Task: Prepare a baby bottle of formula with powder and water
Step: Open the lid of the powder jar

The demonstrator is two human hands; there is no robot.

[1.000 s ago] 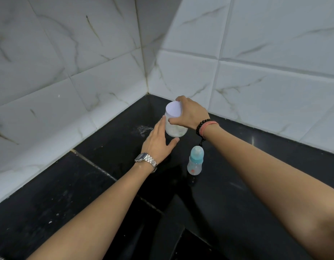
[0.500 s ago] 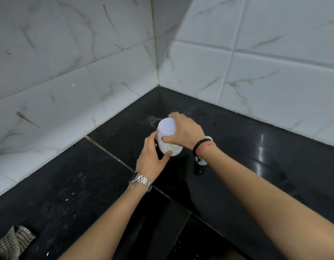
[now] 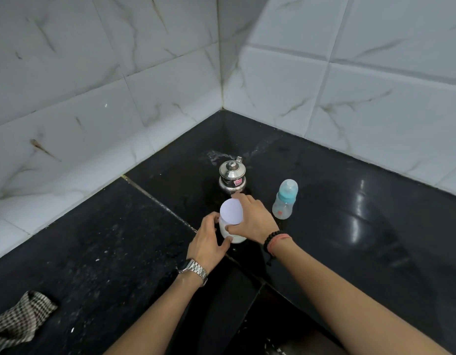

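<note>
A single head view — worn high, looking forward and steeply down into the corner where two tiled walls [image 3: 150,80] meet over a black countertop [image 3: 98,252]. Both forearms enter from the bottom edge and meet near centre, close to the lens. The wide angle bends the tile lines — no second view shares the scene.

Glossy black countertop [image 3: 350,226], shiny metal pot [image 3: 232,177]

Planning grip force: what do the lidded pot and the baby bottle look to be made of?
Lidded pot: polished metal, likely steel, with mirror-like reflections. Baby bottle: translucent plastic body, by its cloudy see-through look, with a matte blue collar.
</note>
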